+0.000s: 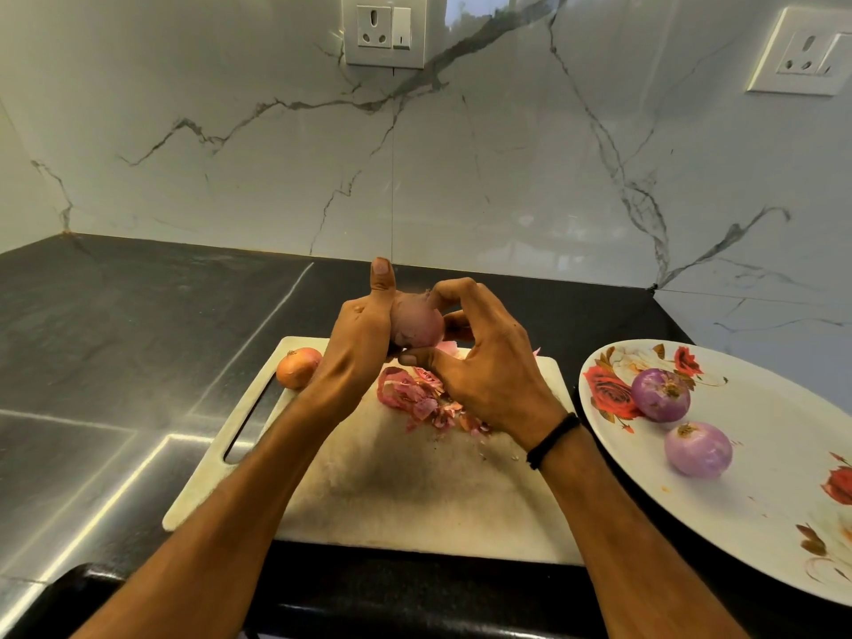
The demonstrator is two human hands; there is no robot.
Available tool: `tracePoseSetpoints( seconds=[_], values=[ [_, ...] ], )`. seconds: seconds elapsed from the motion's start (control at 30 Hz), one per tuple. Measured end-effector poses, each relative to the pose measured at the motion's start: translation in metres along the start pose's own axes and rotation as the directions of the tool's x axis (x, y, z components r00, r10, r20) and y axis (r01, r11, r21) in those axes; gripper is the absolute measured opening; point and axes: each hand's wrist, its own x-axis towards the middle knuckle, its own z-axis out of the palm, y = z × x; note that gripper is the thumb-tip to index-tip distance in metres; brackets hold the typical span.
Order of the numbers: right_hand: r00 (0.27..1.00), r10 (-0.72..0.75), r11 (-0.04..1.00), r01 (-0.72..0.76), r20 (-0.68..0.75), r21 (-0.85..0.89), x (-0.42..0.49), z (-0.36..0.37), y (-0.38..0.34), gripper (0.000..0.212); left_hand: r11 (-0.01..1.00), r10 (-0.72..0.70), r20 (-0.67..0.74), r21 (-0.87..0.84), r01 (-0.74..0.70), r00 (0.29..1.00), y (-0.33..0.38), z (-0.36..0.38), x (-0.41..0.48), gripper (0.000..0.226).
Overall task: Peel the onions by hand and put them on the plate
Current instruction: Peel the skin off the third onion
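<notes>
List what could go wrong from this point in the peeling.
1. The held onion is gripped above the cutting board by the left hand and right hand; it may slip and roll away.
2. The unpeeled onion sits at the board's edge beside the left forearm; a nudge could send it onto the counter.
3. The peeled onions lie loose on the plate and might roll.

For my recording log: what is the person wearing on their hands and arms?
The left hand and right hand are bare, with no gloves or rings visible. No sleeves show on either forearm. A thin black band sits on the right wrist.
</notes>
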Motion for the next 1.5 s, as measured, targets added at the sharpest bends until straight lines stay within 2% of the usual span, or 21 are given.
tracePoseSetpoints(
  seconds=[0.1, 0.27, 0.5, 0.67, 0.8, 0.97, 1.07, 1.2, 1.4, 1.5],
  values=[
    [1.0, 0.018, 1.0, -0.019, 0.015, 0.025, 0.0006, -0.0005, -0.0018, 0.054, 0.995, 0.083, -0.029, 0.064, -0.081, 0.996, -0.0004, -0.0006, -0.0004, 0.079],
    [1.0, 0.026, 0.999, -0.026, 0.007, 0.04, 0.0005, -0.0012, -0.0027, 0.051, 0.992, 0.108, -0.006, 0.063, -0.108, 0.994, -0.0015, -0.0008, 0.0008, 0.089],
    [1.0, 0.028, 0.999, -0.028, -0.011, 0.032, 0.0003, -0.0003, -0.0025, 0.052, 0.997, 0.07, -0.006, 0.019, -0.069, 0.998, -0.0051, 0.0004, 0.0063, 0.064],
    [0.999, 0.016, 1.0, -0.015, -0.035, 0.025, -0.0008, 0.0002, -0.001, 0.044, 0.999, 0.047, 0.018, -0.021, -0.046, 0.999, -0.0049, -0.0009, 0.0067, 0.089],
    [0.997, 0.045, 0.998, -0.042, -0.062, 0.045, -0.0008, -0.0007, -0.0017, 0.041, 0.999, 0.023, -0.006, -0.03, -0.024, 1.0, -0.0038, -0.0021, 0.0069, 0.078],
    [0.996, 0.087, 0.993, -0.085, -0.013, 0.086, 0.0008, -0.002, -0.0059, 0.055, 0.999, 0.045, -0.012, -0.016, -0.045, 0.999, -0.0033, -0.0013, 0.0058, 0.093],
    [0.999, 0.053, 0.996, -0.053, -0.011, 0.069, 0.0004, -0.0012, -0.005, 0.056, 0.997, 0.068, -0.018, -0.018, -0.069, 0.997, -0.0034, -0.0008, 0.0056, 0.087],
    [0.999, 0.044, 0.998, -0.044, -0.004, 0.042, 0.0, -0.0012, -0.0027, 0.051, 0.997, 0.082, -0.031, 0.017, -0.082, 0.996, -0.0037, 0.0004, 0.0057, 0.066],
    [0.999, 0.019, 0.999, -0.02, -0.026, -0.031, -0.0015, 0.0002, -0.0017, 0.039, 0.997, 0.071, -0.027, 0.005, -0.071, 0.997, -0.0025, -0.0002, 0.0047, 0.078],
    [0.998, 0.029, 0.999, -0.03, -0.048, -0.022, -0.0014, -0.0002, -0.0025, 0.034, 0.997, 0.072, -0.042, -0.025, -0.073, 0.997, -0.005, -0.0023, 0.0092, 0.069]
  ],
)
